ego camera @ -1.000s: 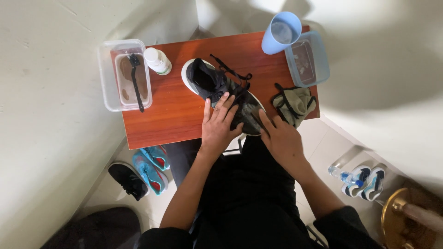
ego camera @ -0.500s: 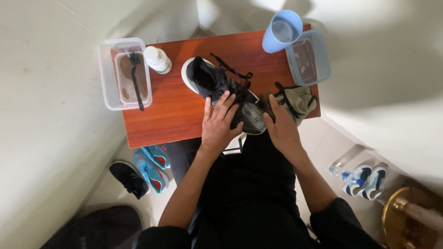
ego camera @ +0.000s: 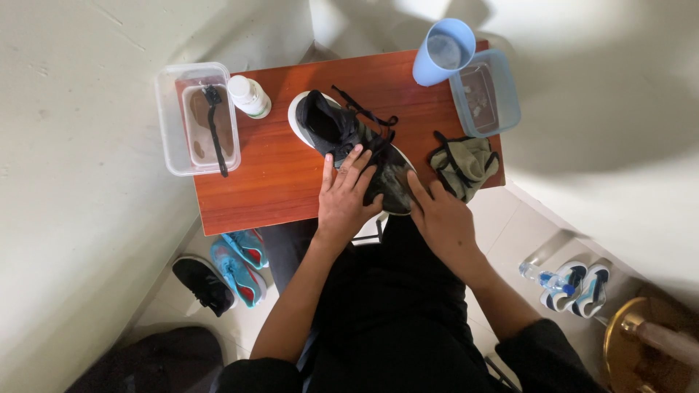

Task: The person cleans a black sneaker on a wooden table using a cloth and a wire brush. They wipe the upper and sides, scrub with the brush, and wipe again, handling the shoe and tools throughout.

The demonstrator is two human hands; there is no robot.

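While you sit at the small red-brown table [ego camera: 291,185], a black shoe [ego camera: 349,142] with a white sole lies across its middle, laces loose. Your left hand [ego camera: 346,196] lies flat on its toe end, fingers spread — your right hand [ego camera: 444,218] touches the toe from the other side, fingers loosely extended, gripping nothing. An olive cloth [ego camera: 466,164] sits just beside it.
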